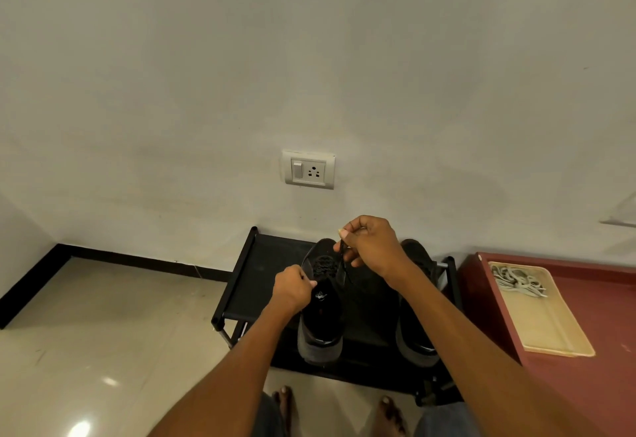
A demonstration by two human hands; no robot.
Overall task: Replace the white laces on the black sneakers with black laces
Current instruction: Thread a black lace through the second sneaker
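Two black sneakers stand on a low black shoe rack (247, 275) against the wall. The left sneaker (321, 319) carries black lacing across its eyelets. My left hand (292, 287) pinches one end of the black lace (342, 264) at the sneaker's left side. My right hand (373, 245) is raised above the toe and pinches the other end, which hangs down to the shoe. My right forearm partly covers the right sneaker (416, 330), and its lacing is hidden. The white laces (516, 282) lie heaped in a beige tray (547, 326).
The tray rests on a dark red surface (605, 378) to the right of the rack. A wall socket (308, 170) is above the rack. Glossy floor tiles (113, 343) stretch to the left, and my bare feet (285, 405) stand just in front of the rack.
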